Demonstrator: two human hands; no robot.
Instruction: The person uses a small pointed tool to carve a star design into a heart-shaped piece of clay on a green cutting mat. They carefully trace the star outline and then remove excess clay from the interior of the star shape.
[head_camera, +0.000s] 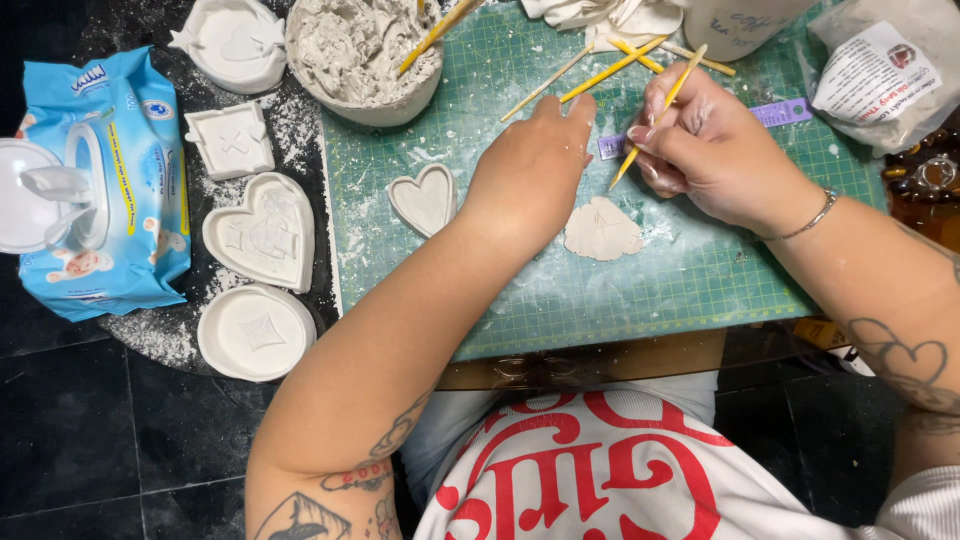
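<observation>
nearest the body, the front edge of the green gridded cutting mat (620, 300) runs just above the lap, and the strip of mat between that edge and the hands is bare but dusted white. a little further in, a flat, shell-shaped piece of pale clay (601, 230) lies on the mat between the two wrists, untouched. the left hand (530, 170) rests palm down just beyond and left of it, fingers loosely extended and holding nothing, with a small heart-shaped clay dish (424, 198) just beside its wrist. the right hand (700, 145) pinches a thin yellow wooden modelling stick (655, 118) like a pen, tip angled down toward the mat above the clay. left of the mat's edge, white moulded clay dishes (262, 232) crowd a floury dark surface beside a blue wet-wipe pack (110, 180). furthest off, a round bowl of grey clay (362, 55) and loose sticks (610, 68) line the mat's far edge.
</observation>
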